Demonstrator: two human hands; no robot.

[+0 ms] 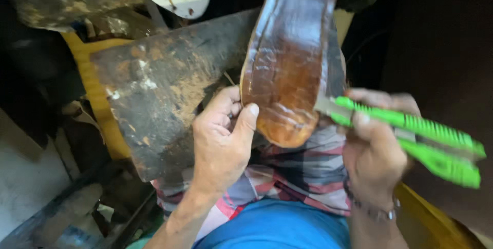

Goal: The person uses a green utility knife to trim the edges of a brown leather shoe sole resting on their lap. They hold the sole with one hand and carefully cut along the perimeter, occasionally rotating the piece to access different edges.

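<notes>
Left hand point(222, 144) grips the lower edge of a brown shoe sole point(287, 69), fingers point(245, 120) clamped on its rim, thumb pressed against the face, apparently to steady it upright over the lap; right hand point(375, 146) has fingers closed around a green utility knife point(411, 133), its blade end meeting the sole's right edge near the heel. The sole is glossy, reddish-brown, wrinkled toward the bottom, paler up top; it leans against a worn, stained dark board point(164, 90); checked cloth point(303, 172) lies beneath.

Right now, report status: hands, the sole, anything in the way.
Left hand gripping brown shoe sole at its heel edge. Right hand holding green utility knife, blade at sole's edge. Worn dark board behind; nothing blocking.
</notes>
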